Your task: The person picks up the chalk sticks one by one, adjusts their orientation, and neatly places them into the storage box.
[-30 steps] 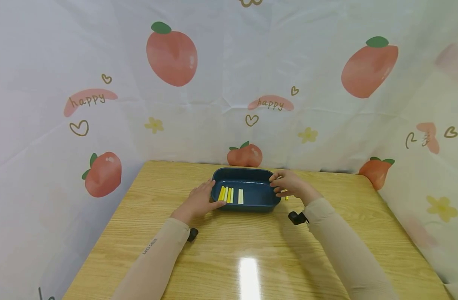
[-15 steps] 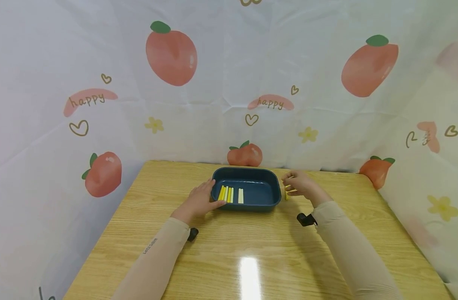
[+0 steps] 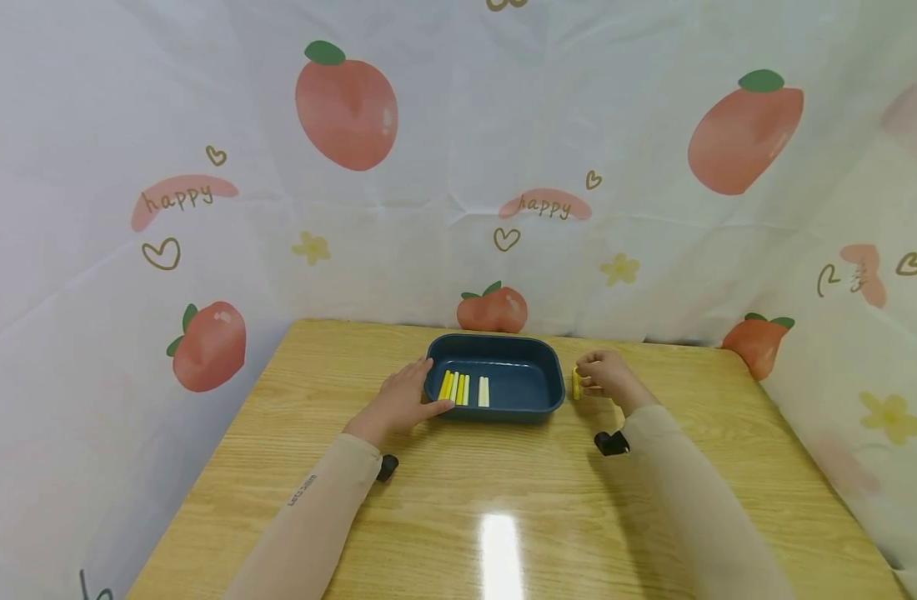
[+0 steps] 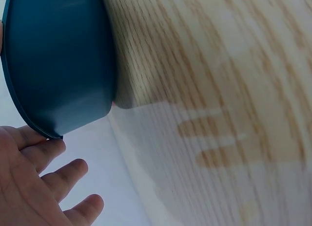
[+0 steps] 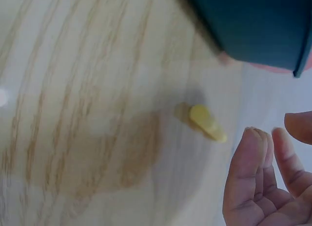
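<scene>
A dark blue tray (image 3: 514,415) holds several yellow and white chalk sticks (image 3: 454,388) in a row at its left, with a pair of white chalk sticks (image 3: 483,392) beside them. My left hand (image 3: 402,398) rests against the tray's left end, thumb at the front rim and fingers at the side. In the left wrist view, its fingers (image 4: 51,155) are spread and fairly straight, touching the rim. To the right of the tray, a yellow chalk stick (image 5: 207,122) lies on the table. My right hand (image 3: 607,377) is just beside and above it, thumb and fingers apart, holding nothing.
The wooden table (image 3: 458,492) reaches back to a white cloth (image 3: 428,167) printed with peaches. A black wrist camera (image 3: 612,442) hangs under the right sleeve, another black camera (image 3: 387,467) by the left.
My right hand has moved from over the tray's right end out to the right, then lowered toward the yellow chalk stick. The left hand has stayed on the tray.
</scene>
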### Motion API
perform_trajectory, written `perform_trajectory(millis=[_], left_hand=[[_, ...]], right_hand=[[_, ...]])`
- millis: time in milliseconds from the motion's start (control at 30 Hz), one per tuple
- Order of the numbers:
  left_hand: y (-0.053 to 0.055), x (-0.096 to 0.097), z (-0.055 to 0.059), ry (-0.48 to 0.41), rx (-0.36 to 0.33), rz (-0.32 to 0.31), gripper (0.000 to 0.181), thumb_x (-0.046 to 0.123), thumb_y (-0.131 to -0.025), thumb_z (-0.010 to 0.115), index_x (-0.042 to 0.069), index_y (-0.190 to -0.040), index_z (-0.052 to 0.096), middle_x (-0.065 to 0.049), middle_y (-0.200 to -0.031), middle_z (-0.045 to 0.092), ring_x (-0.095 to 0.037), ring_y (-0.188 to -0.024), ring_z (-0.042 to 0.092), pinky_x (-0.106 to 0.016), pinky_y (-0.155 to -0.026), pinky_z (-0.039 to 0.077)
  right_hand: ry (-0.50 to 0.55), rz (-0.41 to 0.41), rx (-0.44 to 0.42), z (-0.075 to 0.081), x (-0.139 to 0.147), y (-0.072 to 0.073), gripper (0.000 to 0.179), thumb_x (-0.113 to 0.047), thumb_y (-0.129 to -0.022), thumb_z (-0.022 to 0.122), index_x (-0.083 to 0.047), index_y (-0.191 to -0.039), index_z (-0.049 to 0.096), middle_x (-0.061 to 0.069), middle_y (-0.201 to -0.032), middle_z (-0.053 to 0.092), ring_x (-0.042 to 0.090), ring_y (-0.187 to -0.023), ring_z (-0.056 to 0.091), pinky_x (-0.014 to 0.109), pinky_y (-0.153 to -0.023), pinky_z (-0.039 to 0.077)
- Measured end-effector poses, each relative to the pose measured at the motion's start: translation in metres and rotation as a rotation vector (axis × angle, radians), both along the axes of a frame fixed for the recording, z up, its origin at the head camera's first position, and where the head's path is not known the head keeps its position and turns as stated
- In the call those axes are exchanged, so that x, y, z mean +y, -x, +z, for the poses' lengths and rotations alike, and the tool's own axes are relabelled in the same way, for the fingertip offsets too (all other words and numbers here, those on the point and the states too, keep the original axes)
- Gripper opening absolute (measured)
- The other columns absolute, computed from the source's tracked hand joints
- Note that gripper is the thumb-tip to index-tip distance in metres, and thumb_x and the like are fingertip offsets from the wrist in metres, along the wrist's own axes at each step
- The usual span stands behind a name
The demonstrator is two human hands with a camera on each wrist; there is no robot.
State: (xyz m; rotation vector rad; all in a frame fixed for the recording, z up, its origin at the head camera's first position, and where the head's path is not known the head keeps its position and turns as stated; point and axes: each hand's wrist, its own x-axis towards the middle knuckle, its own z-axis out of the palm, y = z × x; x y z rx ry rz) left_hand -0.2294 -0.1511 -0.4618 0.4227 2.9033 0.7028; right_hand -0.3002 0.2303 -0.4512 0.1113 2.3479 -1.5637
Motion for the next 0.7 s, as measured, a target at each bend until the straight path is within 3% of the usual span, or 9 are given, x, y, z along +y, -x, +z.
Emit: perform_trajectory(millis=[200, 400, 533, 700], left_hand=[[-0.001, 0.0, 0.001, 0.001, -0.001, 0.0, 0.097, 0.061, -0.092, 0.063, 0.005, -0.16, 0.022, -0.012, -0.166, 0.019, -0.035, -0.151, 0.02, -0.058, -0.12, 0.015], [-0.001, 0.0, 0.002, 0.0, -0.002, 0.002, 0.097, 0.06, -0.092, 0.063, 0.005, -0.16, 0.022, -0.012, -0.166, 0.019, -0.034, -0.151, 0.02, -0.058, -0.12, 0.015], [-0.002, 0.0, 0.002, -0.001, 0.0, 0.003, 0.096, 0.06, -0.092, 0.063, 0.004, -0.159, 0.022, -0.013, -0.165, 0.021, -0.035, -0.15, 0.021, -0.059, -0.119, 0.016], [-0.002, 0.0, 0.001, 0.008, 0.001, 0.008, 0.097, 0.06, -0.092, 0.063, 0.005, -0.159, 0.022, -0.013, -0.165, 0.021, -0.035, -0.15, 0.021, -0.058, -0.12, 0.016]], right_hand=[[-0.008, -0.03, -0.03, -0.006, 0.001, 0.003, 0.034, -0.012, -0.105, 0.047, 0.01, -0.131, 0.045, 0.013, -0.116, 0.05, 0.018, -0.083, 0.054, 0.041, -0.088, 0.056], [-0.014, -0.062, -0.051, -0.011, -0.001, 0.006, 0.027, -0.008, -0.102, 0.051, 0.008, -0.125, 0.048, 0.013, -0.112, 0.052, 0.017, -0.08, 0.055, 0.035, -0.078, 0.056], [-0.064, -0.053, -0.042, -0.015, -0.004, 0.007, 0.027, -0.007, -0.101, 0.054, 0.007, -0.123, 0.049, 0.016, -0.116, 0.053, 0.02, -0.088, 0.055, 0.032, -0.077, 0.055], [-0.105, -0.055, -0.055, -0.023, -0.005, 0.014, 0.031, -0.009, -0.101, 0.054, 0.006, -0.127, 0.047, 0.022, -0.129, 0.049, 0.029, -0.104, 0.054, 0.037, -0.086, 0.055]])
